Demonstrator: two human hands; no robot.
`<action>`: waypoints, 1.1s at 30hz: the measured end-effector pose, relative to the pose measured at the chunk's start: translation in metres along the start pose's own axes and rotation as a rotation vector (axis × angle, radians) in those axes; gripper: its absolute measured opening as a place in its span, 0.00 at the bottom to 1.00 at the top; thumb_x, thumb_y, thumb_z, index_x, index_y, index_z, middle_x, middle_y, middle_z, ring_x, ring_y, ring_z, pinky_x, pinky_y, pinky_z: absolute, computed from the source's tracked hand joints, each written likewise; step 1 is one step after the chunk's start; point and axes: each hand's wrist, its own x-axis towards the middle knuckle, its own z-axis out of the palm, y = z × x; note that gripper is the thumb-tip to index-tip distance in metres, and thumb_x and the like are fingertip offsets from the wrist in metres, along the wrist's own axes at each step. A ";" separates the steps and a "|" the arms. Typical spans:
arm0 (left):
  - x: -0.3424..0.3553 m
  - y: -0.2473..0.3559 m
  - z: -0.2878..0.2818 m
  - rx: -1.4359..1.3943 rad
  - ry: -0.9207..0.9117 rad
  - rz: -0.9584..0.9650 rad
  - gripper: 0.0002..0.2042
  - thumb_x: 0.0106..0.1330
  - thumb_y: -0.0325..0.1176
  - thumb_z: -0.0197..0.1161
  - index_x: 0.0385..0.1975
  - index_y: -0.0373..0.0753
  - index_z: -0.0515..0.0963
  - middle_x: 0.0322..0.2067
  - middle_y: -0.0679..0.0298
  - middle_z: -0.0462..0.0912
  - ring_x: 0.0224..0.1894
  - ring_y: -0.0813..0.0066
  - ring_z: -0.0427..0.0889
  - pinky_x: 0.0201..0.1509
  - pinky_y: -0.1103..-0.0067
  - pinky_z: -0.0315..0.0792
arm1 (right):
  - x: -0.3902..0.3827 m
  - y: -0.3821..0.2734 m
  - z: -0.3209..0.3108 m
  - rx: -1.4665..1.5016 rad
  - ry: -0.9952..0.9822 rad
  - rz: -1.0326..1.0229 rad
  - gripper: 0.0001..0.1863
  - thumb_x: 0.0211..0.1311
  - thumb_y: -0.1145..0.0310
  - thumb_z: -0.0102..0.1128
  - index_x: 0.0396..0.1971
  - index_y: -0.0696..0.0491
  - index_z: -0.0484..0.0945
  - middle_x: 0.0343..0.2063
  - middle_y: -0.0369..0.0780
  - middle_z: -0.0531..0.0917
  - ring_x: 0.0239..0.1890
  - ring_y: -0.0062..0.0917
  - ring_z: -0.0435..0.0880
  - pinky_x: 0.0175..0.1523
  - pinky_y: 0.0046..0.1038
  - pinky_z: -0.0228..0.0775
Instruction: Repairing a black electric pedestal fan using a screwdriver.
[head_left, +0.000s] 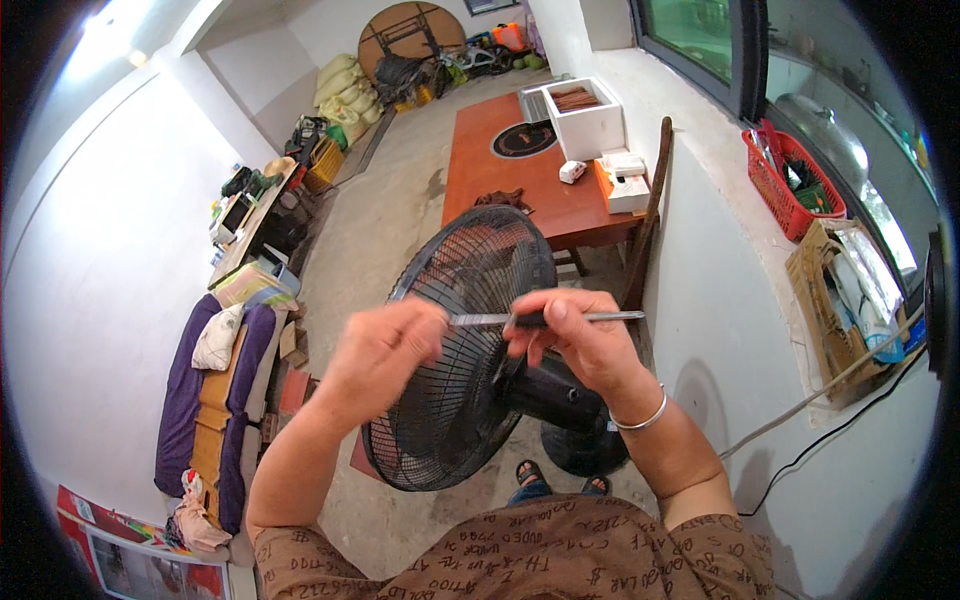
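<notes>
Both hands are raised over a black pedestal fan (450,370). My right hand (580,335) is closed on a slim silver-and-black tool (615,316), whose exact kind I cannot make out. It lies level, with a thin silver rod sticking out to the right and a flat, ribbed silver part reaching left. At that left end, the fingers of my left hand (385,350) are pinched together, slightly blurred by motion. The fan's round wire cage faces left, and its motor housing (552,392) sits below my right hand. Its round base (585,440) stands on the floor.
Beyond the fan is a reddish-brown table (475,150) bearing a white box (585,115) and a tissue box (622,185). A wooden pole (652,210) leans at the wall. Right, a red basket (795,185) sits on the sill; left, a purple-draped bench (215,390).
</notes>
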 end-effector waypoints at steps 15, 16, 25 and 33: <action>0.058 -0.040 -0.015 0.429 0.491 0.108 0.15 0.58 0.36 0.63 0.40 0.33 0.80 0.38 0.53 0.82 0.40 0.60 0.81 0.41 0.72 0.74 | 0.032 0.050 -0.002 -0.112 0.391 -0.130 0.17 0.69 0.61 0.52 0.47 0.58 0.78 0.37 0.40 0.84 0.38 0.22 0.84 0.33 0.18 0.74; 0.058 -0.040 -0.015 0.430 0.487 0.108 0.15 0.58 0.36 0.63 0.40 0.33 0.80 0.38 0.53 0.82 0.40 0.60 0.81 0.41 0.72 0.74 | 0.033 0.051 -0.001 -0.107 0.401 -0.119 0.17 0.69 0.60 0.51 0.47 0.58 0.78 0.37 0.40 0.84 0.38 0.22 0.84 0.32 0.18 0.73; 0.060 -0.044 -0.015 0.447 0.522 0.151 0.12 0.59 0.35 0.61 0.37 0.34 0.81 0.34 0.54 0.82 0.36 0.61 0.82 0.37 0.74 0.75 | 0.038 0.053 0.004 -0.059 0.461 -0.045 0.22 0.70 0.53 0.48 0.46 0.58 0.79 0.34 0.41 0.85 0.35 0.23 0.84 0.30 0.18 0.70; 0.060 -0.039 -0.015 0.428 0.498 0.133 0.11 0.61 0.30 0.59 0.38 0.30 0.80 0.35 0.56 0.82 0.36 0.69 0.83 0.39 0.77 0.78 | 0.042 0.056 0.003 0.009 0.483 -0.019 0.23 0.70 0.53 0.48 0.45 0.59 0.79 0.34 0.43 0.85 0.35 0.24 0.84 0.30 0.18 0.70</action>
